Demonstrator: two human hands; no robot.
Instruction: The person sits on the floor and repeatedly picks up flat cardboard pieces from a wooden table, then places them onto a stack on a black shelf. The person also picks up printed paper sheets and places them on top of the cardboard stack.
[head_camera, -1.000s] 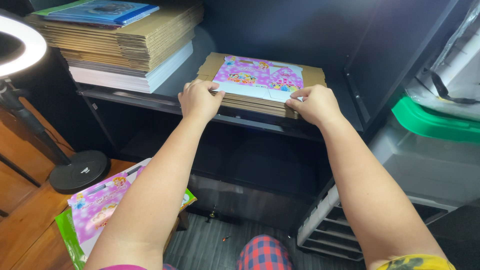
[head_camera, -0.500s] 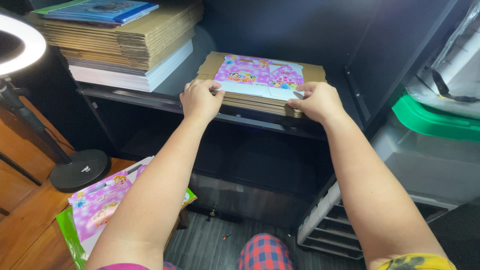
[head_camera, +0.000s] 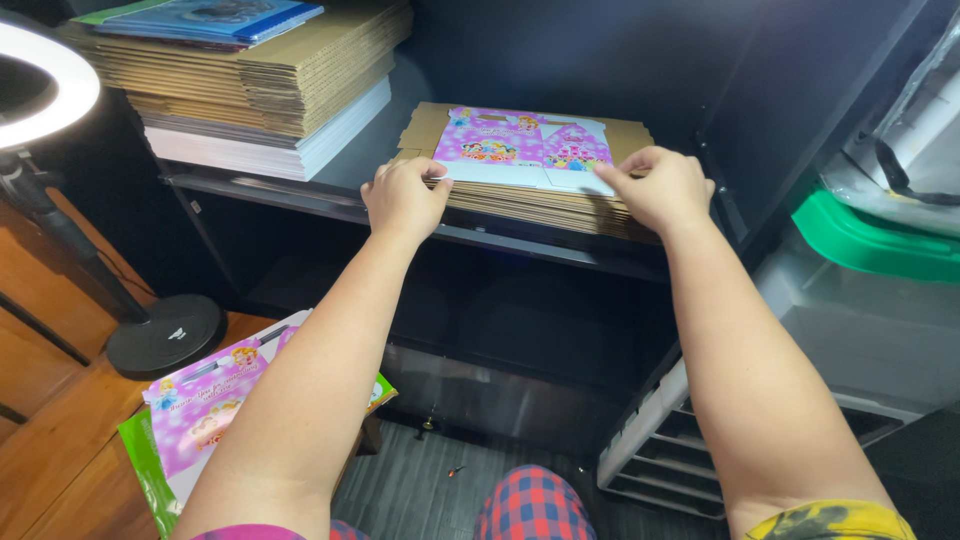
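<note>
Pink and purple print covers the flat box blank that we grip at its near edge in the head view; it lies on top of a pile of brown cardboard sheets on a dark shelf. Our left hand pinches the blank's near left corner, fingers curled over the edge. Our right hand pinches the near right corner, thumb and forefinger closed on the sheet. The hands are well apart, one at each corner. How many sheets we hold we cannot tell, since the fingers cover the edge. To the left a taller stack of cardboard carries a blue booklet, cut off by the frame's top. A ring light is half out of frame at the left. Below, more pink printed sheets lie partly hidden behind our left forearm. A green lid shows at the right, its container unclear.
</note>
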